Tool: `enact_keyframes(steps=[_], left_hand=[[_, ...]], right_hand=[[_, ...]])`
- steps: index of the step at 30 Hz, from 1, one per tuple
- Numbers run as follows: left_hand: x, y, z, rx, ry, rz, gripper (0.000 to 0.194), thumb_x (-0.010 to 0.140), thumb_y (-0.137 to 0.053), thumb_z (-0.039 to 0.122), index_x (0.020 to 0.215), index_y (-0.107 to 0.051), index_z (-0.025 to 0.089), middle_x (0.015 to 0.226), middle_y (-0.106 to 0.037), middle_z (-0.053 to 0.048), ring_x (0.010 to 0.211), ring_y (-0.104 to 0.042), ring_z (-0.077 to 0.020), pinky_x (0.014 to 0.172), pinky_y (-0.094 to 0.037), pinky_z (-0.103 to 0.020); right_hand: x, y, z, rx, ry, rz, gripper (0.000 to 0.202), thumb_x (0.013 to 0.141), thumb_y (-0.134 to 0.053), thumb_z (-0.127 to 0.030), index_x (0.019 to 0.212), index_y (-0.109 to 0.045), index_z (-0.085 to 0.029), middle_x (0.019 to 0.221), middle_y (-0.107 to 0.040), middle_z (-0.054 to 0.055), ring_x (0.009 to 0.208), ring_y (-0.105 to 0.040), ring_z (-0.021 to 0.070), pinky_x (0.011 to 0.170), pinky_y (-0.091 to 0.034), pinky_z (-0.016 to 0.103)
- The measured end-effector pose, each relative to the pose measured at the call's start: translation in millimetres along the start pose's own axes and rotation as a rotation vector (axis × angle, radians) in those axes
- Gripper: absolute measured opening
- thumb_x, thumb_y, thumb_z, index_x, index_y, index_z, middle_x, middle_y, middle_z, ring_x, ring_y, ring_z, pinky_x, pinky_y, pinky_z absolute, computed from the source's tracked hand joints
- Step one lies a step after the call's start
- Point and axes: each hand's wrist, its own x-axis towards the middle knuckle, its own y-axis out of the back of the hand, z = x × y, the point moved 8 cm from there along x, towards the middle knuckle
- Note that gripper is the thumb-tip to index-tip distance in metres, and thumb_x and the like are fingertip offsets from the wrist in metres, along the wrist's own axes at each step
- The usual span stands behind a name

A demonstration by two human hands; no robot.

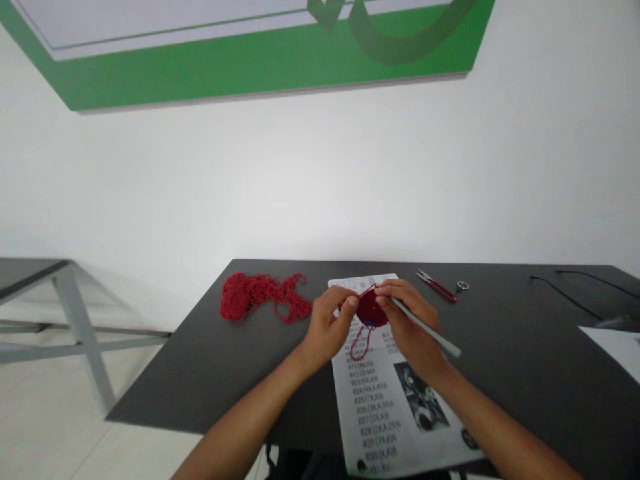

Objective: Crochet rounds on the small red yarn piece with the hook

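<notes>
Between my two hands is a small dark red crochet piece (pixel 373 310), held above a printed pattern sheet (pixel 370 400). My left hand (pixel 333 317) pinches its left edge between thumb and fingers. In my right hand (pixel 407 317) is a crochet hook (pixel 430 330) with a pale grey-green handle that slants down to the right. The hook's tip is hidden at the top edge of the piece, by my right fingertips. A loop of red yarn (pixel 359 347) hangs below the piece, near a small purple spot on it.
A red yarn ball (pixel 235 297) with loose tangled strands (pixel 290 300) lies on the dark table (pixel 240 373) at left. Red-handled thread snips (pixel 437 285) lie behind my right hand. At far right are eyeglasses (pixel 575 297) and white paper (pixel 613 347). A wall stands behind.
</notes>
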Motion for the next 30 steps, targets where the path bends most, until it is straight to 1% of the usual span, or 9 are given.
enact_keyframes(steps=[2,4,6,8,10,14,16,24,30], left_hand=[[5,3.8,-3,-0.035,0.034,-0.020,0.054,0.088,-0.064,0.062,0.063,-0.066,0.015,0.064,-0.056,-0.003,0.065,-0.047,-0.0146,0.063,-0.037,-0.028],[8,-1.5,-12,-0.307,0.174,-0.088,0.064,0.087,-0.059,0.071,0.054,-0.060,0.015,0.053,-0.043,0.001,0.054,-0.037,-0.0117,0.055,-0.032,-0.027],[6,-11.8,-21,-0.667,0.371,-0.126,0.062,0.087,-0.057,0.072,0.067,-0.069,0.015,0.052,-0.036,0.004,0.051,-0.033,-0.0113,0.052,-0.031,-0.026],[6,-9.8,-23,-0.851,0.400,-0.020,0.054,0.087,-0.062,0.066,0.093,-0.076,0.014,0.054,-0.034,0.006,0.052,-0.034,-0.0105,0.052,-0.031,-0.023],[6,-4.3,-20,-0.809,0.311,0.056,0.055,0.087,-0.066,0.063,0.108,-0.075,0.013,0.058,-0.042,0.005,0.055,-0.037,-0.0093,0.053,-0.033,-0.022],[2,-10.2,-8,-0.455,0.096,-0.044,0.077,0.066,-0.092,0.041,0.134,-0.066,0.016,0.069,-0.057,0.004,0.064,-0.048,-0.0099,0.062,-0.041,-0.024],[-2,-9.7,-7,-0.415,0.068,-0.005,0.073,0.074,-0.088,0.038,0.139,-0.061,0.019,0.068,-0.056,0.005,0.061,-0.047,-0.0088,0.060,-0.040,-0.023],[-12,-19.4,-20,-0.719,0.289,0.097,0.069,0.079,-0.083,0.046,0.139,-0.061,0.018,0.066,-0.052,0.006,0.055,-0.044,-0.0064,0.055,-0.039,-0.019],[-10,-21.0,-21,-0.712,0.269,0.065,0.069,0.078,-0.085,0.043,0.137,-0.062,0.017,0.068,-0.059,0.004,0.056,-0.049,-0.0071,0.058,-0.042,-0.020]], right_hand=[[4,0,2,-0.022,-0.001,-0.029,0.005,0.092,-0.071,-0.029,0.091,-0.076,-0.027,0.098,-0.073,0.002,0.092,-0.070,0.0192,0.083,-0.056,0.032],[5,-3,7,-0.039,-0.004,-0.057,0.005,0.091,-0.072,-0.028,0.090,-0.076,-0.027,0.097,-0.074,0.002,0.090,-0.070,0.0189,0.082,-0.056,0.031],[3,-8,10,-0.027,0.009,-0.088,0.005,0.090,-0.072,-0.029,0.089,-0.077,-0.027,0.095,-0.074,0.002,0.088,-0.070,0.0189,0.080,-0.056,0.031],[-2,-14,10,-0.006,0.018,-0.125,0.007,0.091,-0.071,-0.029,0.089,-0.077,-0.027,0.095,-0.074,0.002,0.088,-0.071,0.0191,0.080,-0.057,0.032],[-6,-17,8,0.006,0.013,-0.133,0.007,0.092,-0.070,-0.029,0.090,-0.077,-0.028,0.096,-0.074,0.002,0.089,-0.071,0.0192,0.081,-0.057,0.032],[-10,-14,2,0.015,0.004,-0.089,0.007,0.092,-0.071,-0.028,0.090,-0.077,-0.030,0.096,-0.073,0.001,0.088,-0.070,0.0185,0.079,-0.057,0.032],[-11,-13,3,0.056,-0.012,-0.080,0.006,0.091,-0.072,-0.028,0.090,-0.077,-0.030,0.096,-0.074,0.001,0.089,-0.070,0.0187,0.080,-0.057,0.032],[-16,-19,23,0.261,-0.198,-0.078,0.006,0.085,-0.078,-0.033,0.088,-0.076,-0.028,0.092,-0.073,0.001,0.086,-0.069,0.0195,0.079,-0.056,0.032],[-15,-15,24,0.257,-0.206,-0.079,0.012,0.087,-0.076,-0.038,0.092,-0.077,-0.027,0.093,-0.074,0.002,0.087,-0.068,0.0207,0.080,-0.056,0.034]])
